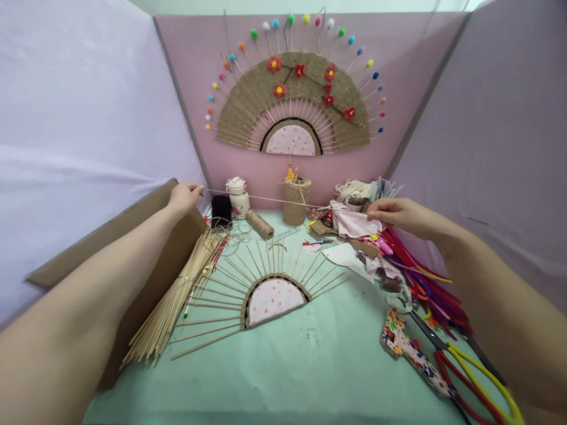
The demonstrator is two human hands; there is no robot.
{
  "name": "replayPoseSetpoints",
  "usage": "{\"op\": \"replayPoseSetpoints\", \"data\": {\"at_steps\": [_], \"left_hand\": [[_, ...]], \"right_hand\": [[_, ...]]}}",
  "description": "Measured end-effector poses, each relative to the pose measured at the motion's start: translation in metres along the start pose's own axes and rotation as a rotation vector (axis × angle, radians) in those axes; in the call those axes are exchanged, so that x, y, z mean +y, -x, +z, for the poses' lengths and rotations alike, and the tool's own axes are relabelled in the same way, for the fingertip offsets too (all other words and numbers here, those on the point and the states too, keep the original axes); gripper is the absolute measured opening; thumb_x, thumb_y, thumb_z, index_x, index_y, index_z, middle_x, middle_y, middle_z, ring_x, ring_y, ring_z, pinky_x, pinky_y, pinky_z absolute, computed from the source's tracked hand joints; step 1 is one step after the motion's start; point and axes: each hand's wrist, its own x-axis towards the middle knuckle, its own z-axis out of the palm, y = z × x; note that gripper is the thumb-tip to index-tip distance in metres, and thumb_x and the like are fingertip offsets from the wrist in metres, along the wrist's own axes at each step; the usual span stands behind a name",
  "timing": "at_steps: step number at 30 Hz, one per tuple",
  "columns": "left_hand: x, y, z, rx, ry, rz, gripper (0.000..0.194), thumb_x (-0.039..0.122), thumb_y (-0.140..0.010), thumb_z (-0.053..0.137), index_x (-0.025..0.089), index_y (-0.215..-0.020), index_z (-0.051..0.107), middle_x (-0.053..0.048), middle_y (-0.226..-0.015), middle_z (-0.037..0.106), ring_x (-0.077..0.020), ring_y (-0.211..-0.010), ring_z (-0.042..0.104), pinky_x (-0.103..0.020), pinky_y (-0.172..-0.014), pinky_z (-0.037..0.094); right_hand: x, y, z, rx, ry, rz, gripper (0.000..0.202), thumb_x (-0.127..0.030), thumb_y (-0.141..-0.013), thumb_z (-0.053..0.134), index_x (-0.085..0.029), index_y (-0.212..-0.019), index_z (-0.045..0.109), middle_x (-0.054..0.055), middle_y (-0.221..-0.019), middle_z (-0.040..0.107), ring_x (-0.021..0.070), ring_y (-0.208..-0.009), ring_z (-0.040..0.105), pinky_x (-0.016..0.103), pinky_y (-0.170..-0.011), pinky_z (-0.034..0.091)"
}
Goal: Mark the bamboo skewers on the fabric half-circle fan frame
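Observation:
A thin length of twine (266, 198) is stretched across the table in the air. My left hand (186, 196) pinches one end near the cardboard on the left. At the right, my right hand (392, 211) is closed on the twine above the scraps. Below the taut strand lies a half-round fan base (275, 300) covered in pink-spotted white cloth, with thin bamboo sticks fanning out from it. Behind the strand stands a large spool of twine (296, 203). A smaller twine roll (259, 224) lies on its side to the left of it.
A bundle of bamboo sticks (170, 304) lies at left beside brown cardboard (146, 283). Scissors (469, 360), a floral-patterned glue gun (411, 351) and pipe cleaners (434, 295) crowd the right. A finished fan (248, 112) hangs on the back wall. A white jar (239, 200) stands behind.

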Motion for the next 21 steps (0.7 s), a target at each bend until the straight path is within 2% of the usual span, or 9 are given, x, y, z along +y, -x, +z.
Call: {"op": "replayPoseSetpoints", "data": {"at_steps": [3,5,9,11,14,16,17,19,21], "left_hand": [[-0.006,-0.002,0.005,0.004,-0.052,-0.019,0.022,0.03,-0.082,0.054,0.018,-0.066,0.064,0.001,-0.052,0.05,-0.0171,-0.061,0.05,-0.026,-0.062,0.037],[-0.009,-0.004,0.007,0.01,-0.082,-0.038,0.022,0.028,-0.082,0.054,0.018,-0.066,0.064,-0.002,-0.058,0.058,-0.0192,-0.066,0.055,-0.027,-0.065,0.039],[-0.012,-0.006,0.009,0.019,-0.104,-0.08,0.022,0.028,-0.083,0.053,0.016,-0.069,0.066,-0.01,-0.077,0.068,-0.0255,-0.081,0.062,-0.032,-0.073,0.044],[-0.002,-0.003,0.011,-0.005,-0.128,-0.066,0.019,0.026,-0.082,0.054,0.014,-0.077,0.069,-0.015,-0.088,0.07,-0.0309,-0.092,0.063,-0.038,-0.08,0.046],[0.038,0.014,0.017,-0.059,-0.132,0.096,0.025,0.025,-0.077,0.062,0.012,-0.098,0.069,-0.02,-0.114,0.065,-0.0374,-0.112,0.056,-0.049,-0.095,0.041],[0.078,0.037,0.022,-0.074,-0.062,0.234,0.033,0.03,-0.081,0.059,0.018,-0.111,0.065,-0.011,-0.127,0.06,-0.0283,-0.12,0.052,-0.04,-0.103,0.037],[0.1,0.052,0.026,-0.115,0.106,0.366,0.035,0.03,-0.085,0.055,0.017,-0.115,0.063,-0.011,-0.128,0.06,-0.0252,-0.119,0.052,-0.038,-0.104,0.036],[0.137,0.084,0.031,-0.292,0.454,0.544,0.038,0.038,-0.092,0.045,0.017,-0.119,0.059,-0.009,-0.123,0.063,-0.0199,-0.113,0.056,-0.033,-0.099,0.041],[0.16,0.113,0.034,-0.509,0.635,0.587,0.041,0.043,-0.094,0.037,0.017,-0.117,0.059,-0.008,-0.112,0.067,-0.0165,-0.101,0.061,-0.028,-0.088,0.046]], "right_hand": [[0.005,0.013,-0.014,-0.044,-0.026,0.032,0.06,-0.072,-0.063,0.063,-0.014,-0.08,0.067,0.008,-0.085,0.065,0.018,-0.079,0.053,0.03,-0.076,0.039],[0.01,0.022,-0.025,0.019,0.014,0.114,0.06,-0.073,-0.059,0.065,-0.016,-0.075,0.067,0.009,-0.082,0.065,0.0199,-0.08,0.054,0.032,-0.078,0.039],[0.01,0.034,-0.038,0.213,0.139,0.274,0.05,-0.066,-0.067,0.061,-0.016,-0.064,0.063,0.008,-0.065,0.06,0.0166,-0.063,0.049,0.033,-0.065,0.037],[-0.002,0.034,-0.033,0.293,0.157,0.259,0.043,-0.059,-0.074,0.058,-0.016,-0.067,0.062,0.006,-0.064,0.058,0.0137,-0.058,0.044,0.031,-0.059,0.033],[-0.037,0.023,-0.005,0.272,0.045,0.042,0.034,-0.05,-0.077,0.056,-0.016,-0.075,0.063,0.002,-0.064,0.056,0.0117,-0.058,0.044,0.027,-0.057,0.033],[-0.068,0.009,0.025,0.151,0.031,-0.117,0.032,-0.047,-0.077,0.057,-0.016,-0.073,0.063,0.001,-0.063,0.057,0.012,-0.058,0.046,0.026,-0.057,0.034],[-0.083,0.001,0.042,0.09,0.054,-0.188,0.03,-0.044,-0.077,0.056,-0.016,-0.071,0.064,0.001,-0.062,0.057,0.0121,-0.058,0.047,0.025,-0.057,0.034],[-0.109,-0.013,0.073,-0.021,0.091,-0.27,0.026,-0.038,-0.079,0.054,-0.016,-0.072,0.065,0.0,-0.06,0.058,0.0118,-0.057,0.047,0.025,-0.056,0.033],[-0.124,-0.024,0.097,-0.041,0.117,-0.32,0.022,-0.032,-0.078,0.054,-0.014,-0.068,0.064,0.001,-0.06,0.058,0.0113,-0.057,0.046,0.024,-0.056,0.033]]}}
